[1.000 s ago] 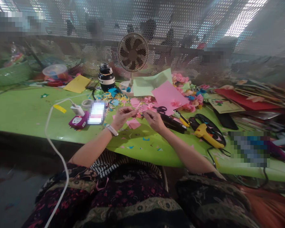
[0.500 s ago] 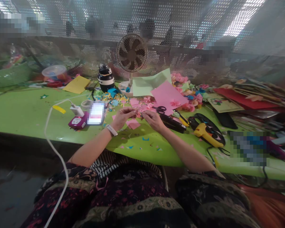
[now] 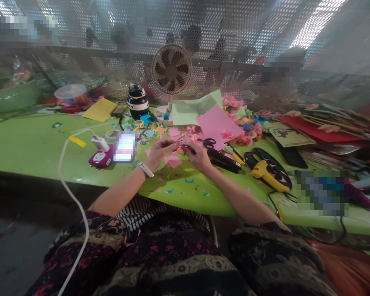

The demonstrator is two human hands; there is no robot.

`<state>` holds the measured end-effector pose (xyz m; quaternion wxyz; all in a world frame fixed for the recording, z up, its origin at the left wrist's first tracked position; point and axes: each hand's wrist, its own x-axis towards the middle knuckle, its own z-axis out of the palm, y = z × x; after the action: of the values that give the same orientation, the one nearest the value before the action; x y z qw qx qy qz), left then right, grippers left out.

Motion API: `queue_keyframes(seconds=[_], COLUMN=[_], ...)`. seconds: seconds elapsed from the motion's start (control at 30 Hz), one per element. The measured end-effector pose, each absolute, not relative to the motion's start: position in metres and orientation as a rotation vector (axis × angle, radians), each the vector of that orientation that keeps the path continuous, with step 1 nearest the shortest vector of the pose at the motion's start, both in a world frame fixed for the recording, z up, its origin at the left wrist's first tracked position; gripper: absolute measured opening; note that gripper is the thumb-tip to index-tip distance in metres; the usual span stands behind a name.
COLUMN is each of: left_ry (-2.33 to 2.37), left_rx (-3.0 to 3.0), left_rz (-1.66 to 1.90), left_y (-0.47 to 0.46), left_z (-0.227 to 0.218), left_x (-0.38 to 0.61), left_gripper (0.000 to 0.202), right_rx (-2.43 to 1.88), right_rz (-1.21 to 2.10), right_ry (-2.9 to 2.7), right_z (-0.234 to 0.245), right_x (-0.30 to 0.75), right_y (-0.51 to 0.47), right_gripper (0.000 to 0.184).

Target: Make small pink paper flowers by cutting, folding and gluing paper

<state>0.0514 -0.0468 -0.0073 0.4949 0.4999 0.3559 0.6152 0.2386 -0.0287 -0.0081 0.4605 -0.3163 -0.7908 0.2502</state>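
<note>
My left hand (image 3: 161, 152), with a white band on its wrist, is closed in a pinch above the middle of the table. Its fingertips hold a small piece of pink paper (image 3: 179, 149). From the right, my right hand (image 3: 197, 155) pinches the same piece, fingers curled; its exact shape is too small to make out. Pink paper squares (image 3: 172, 161) lie just below the left fingers. Beyond the hands is a heap of pink cut paper (image 3: 191, 132). Black-handled scissors (image 3: 209, 143) rest right of it, near a black stapler-like tool (image 3: 225, 160).
A phone (image 3: 125, 147) and a purple power socket (image 3: 101, 158) with a white cable are on the left. A small fan (image 3: 172, 70) and dark bottle (image 3: 137, 102) stand behind. Pink sheet (image 3: 219, 126), paper flowers (image 3: 249, 127) and a yellow glue gun (image 3: 269, 176) are rightward.
My right hand has rolled slightly and its fingers have curled in more. The left hand stays almost in place. Nothing else on the table has visibly moved.
</note>
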Motion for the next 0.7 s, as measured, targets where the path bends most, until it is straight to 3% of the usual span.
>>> queue_keyframes(seconds=[0.43,0.7], left_ry=[0.833,0.828], left_rx=[1.167,1.287], left_rz=[1.461,1.552], left_y=[-0.045,-0.044], left_z=[-0.006,-0.006], left_x=[0.050,0.050], left_gripper=[0.044,0.036], right_rx=[-0.690,-0.750], right_rz=[0.762,0.793], right_ry=[-1.971,-1.921], right_z=[-0.011,-0.018], right_x=[0.239,0.234], right_y=[-0.026,-0.031], right_gripper=[0.036,0.036])
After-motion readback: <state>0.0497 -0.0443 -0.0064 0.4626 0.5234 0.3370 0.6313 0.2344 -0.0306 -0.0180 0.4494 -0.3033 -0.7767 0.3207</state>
